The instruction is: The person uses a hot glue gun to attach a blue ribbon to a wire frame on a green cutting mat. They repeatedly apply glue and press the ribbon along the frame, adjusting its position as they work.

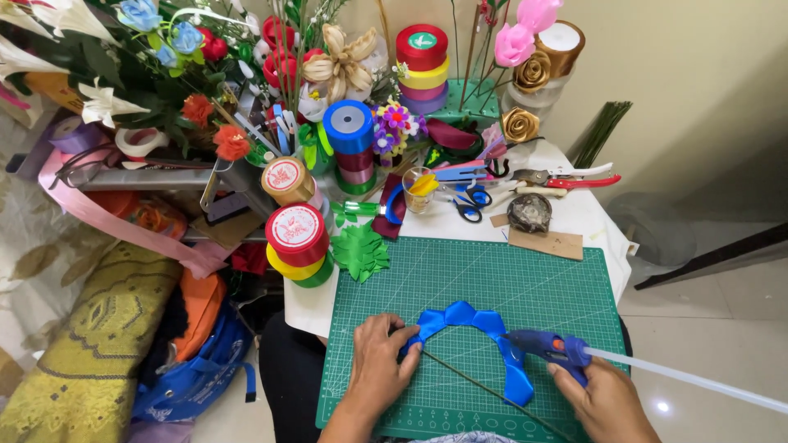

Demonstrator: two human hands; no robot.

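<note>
On a green cutting mat point(525, 279), the left hand point(379, 358) pinches one end of a folded blue ribbon point(476, 328) (beside a thin wire stem point(484, 387)); the right hand point(603, 399) holds a closed grip around a blue glue gun point(546, 346), nozzle at the ribbon.

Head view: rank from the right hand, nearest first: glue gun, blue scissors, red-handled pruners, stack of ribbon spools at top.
1. Glue gun: held in the right hand, over the green mat.
2. Blue scissors: beyond the mat's far edge, centre.
3. Red-handled pruners: farther back, right of the scissors.
4. Stack of ribbon spools: rear, top centre.
</note>
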